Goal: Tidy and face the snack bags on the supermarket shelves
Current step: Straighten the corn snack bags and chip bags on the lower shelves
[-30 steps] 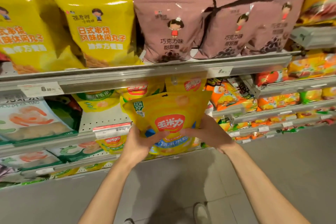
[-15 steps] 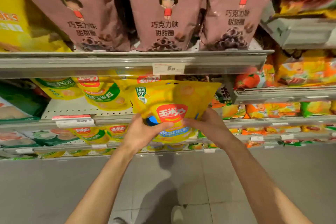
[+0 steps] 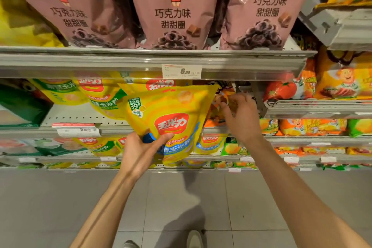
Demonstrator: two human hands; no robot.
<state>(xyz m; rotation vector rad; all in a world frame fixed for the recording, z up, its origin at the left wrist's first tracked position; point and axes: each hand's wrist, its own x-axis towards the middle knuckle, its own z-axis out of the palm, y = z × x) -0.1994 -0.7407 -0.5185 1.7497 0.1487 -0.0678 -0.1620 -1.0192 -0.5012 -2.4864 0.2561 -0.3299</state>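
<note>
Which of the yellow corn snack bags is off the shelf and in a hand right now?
The yellow bag with blue lettering, gripped at its lower edge by the left hand; the other yellow bags sit on shelves.

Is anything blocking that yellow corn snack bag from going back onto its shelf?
Possibly. The yellow bag, held by the left hand, hangs before same-brand bags already filling the shelf behind. The right hand is at the orange bags beside it.

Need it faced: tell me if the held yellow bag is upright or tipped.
Tipped: the yellow bag leans left, gripped at its bottom by the left hand.
</note>
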